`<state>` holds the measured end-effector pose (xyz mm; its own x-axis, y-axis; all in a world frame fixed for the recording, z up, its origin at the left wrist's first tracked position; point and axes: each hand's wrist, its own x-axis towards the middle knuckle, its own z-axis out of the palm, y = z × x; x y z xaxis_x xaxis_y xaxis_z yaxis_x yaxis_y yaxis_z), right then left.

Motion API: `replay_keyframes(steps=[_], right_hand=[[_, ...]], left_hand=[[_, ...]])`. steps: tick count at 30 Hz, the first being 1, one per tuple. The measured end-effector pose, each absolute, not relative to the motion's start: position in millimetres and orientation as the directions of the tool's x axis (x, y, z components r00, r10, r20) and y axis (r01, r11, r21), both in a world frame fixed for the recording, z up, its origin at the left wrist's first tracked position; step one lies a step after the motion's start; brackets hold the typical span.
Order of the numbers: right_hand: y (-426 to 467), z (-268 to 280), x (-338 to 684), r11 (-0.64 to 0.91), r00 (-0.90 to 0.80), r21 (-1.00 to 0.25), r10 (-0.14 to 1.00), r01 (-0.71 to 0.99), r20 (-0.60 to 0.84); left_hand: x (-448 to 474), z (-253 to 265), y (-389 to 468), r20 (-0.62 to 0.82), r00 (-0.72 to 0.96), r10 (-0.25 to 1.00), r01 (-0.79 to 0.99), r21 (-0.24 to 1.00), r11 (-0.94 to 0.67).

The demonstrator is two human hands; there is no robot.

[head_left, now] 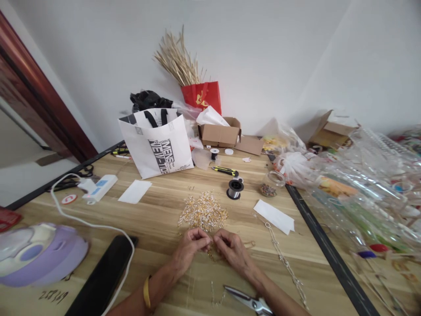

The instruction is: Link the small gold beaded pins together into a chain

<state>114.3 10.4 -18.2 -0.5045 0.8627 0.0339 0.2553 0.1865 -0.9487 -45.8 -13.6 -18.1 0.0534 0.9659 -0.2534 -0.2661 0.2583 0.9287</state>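
My left hand (190,246) and my right hand (231,246) meet at the fingertips, each in a pinch. Below the fingertips dangles a small gold chain (211,254); its finer links are too small to make out. Just beyond the hands lies a loose pile of gold and clear beads (204,210). Near the front edge, a short silvery chain (216,295) rests beside metal scissors (246,300), partly covered by my right forearm. A long silver chain (284,259) stretches along the table to the right, with a small gold piece (250,243) nearer my right hand.
Behind the pile stand a wire spool (234,189), a utility knife (225,171) and a glass jar of beads (269,188). White paper (274,216) lies at right. A white bag (158,147), a black phone-like slab (101,276) and a cable (95,225) occupy the left.
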Motion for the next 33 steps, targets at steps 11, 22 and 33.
replay_keyframes(steps=[11,22,33], right_hand=[[10,-7,118,0.262,-0.583,-0.924,0.811,0.279,0.053],[6,5,123,0.723,-0.698,-0.428,0.671,0.542,0.249],[6,2,123,0.748,-0.708,-0.343,0.657,0.568,0.259]], left_hand=[[-46,-10,-14,-0.294,0.066,0.954,-0.399,0.868,0.295],[-45,-15,-15,-0.245,0.046,0.969,-0.210,0.945,0.249],[-45,-18,-14,-0.242,0.069,0.968,-0.097,0.964,0.248]])
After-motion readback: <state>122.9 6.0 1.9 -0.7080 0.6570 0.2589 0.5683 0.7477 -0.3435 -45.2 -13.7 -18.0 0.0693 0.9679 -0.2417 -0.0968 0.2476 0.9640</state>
